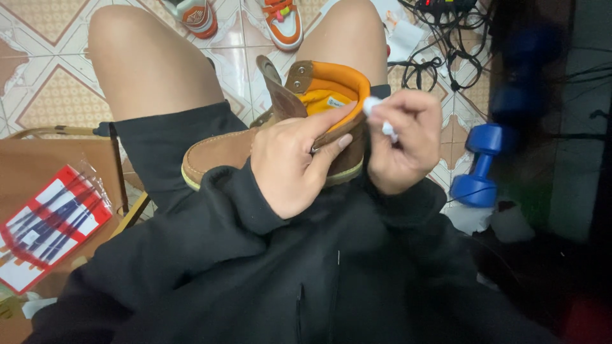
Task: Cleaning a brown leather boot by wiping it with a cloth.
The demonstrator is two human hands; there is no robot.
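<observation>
Brown boot (220, 151) gripped, right hand (403, 140) wiping collar.

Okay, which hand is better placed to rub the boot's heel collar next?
Probably the right hand: it pinches a white wipe right at the boot collar. The left hand grips the boot's heel, steadying it on the lap.

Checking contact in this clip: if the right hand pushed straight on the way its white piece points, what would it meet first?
Most likely the boot's orange padded collar: the right hand pinches a small white piece whose tip already sits at that rim, though depth is unclear.
</observation>
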